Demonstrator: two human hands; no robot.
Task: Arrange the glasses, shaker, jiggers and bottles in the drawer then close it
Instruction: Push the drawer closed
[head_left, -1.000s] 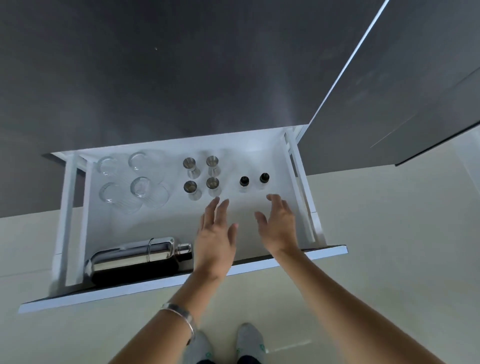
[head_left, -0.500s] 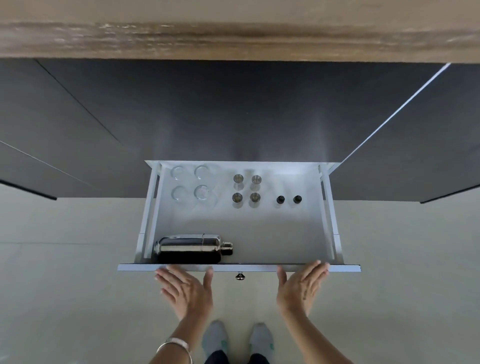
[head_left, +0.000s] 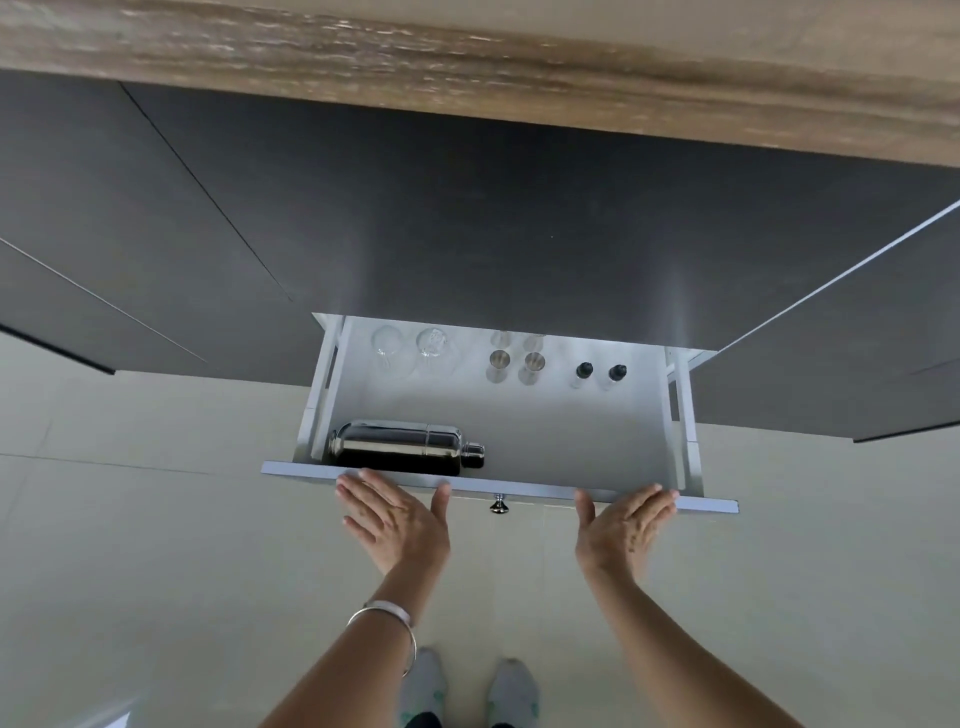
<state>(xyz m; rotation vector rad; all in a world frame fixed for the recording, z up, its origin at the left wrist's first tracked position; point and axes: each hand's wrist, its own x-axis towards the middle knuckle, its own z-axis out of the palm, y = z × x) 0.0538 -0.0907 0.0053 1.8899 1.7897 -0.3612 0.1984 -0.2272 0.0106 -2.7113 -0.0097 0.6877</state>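
The white drawer (head_left: 587, 452) is partly pulled out of the dark cabinet. Inside, a steel shaker (head_left: 400, 447) lies on its side at the front left. Clear glasses (head_left: 434, 345) stand at the back left, steel jiggers (head_left: 532, 364) in the back middle, and two small black-capped bottles (head_left: 600, 375) to their right. The rearmost glasses and jiggers are half hidden under the cabinet. My left hand (head_left: 397, 519) and my right hand (head_left: 623, 527) rest flat, fingers spread, against the drawer's front panel (head_left: 709, 504), either side of its small knob (head_left: 498, 504).
A wooden countertop edge (head_left: 467, 67) overhangs the dark cabinet fronts (head_left: 467, 218). Pale floor tiles (head_left: 156, 545) spread below, and my feet in socks (head_left: 467, 691) stand under the drawer.
My hands left the drawer's inside and came to its front panel. The drawer has slid partway in, covering the back row of glasses and jiggers. The view has pulled back.
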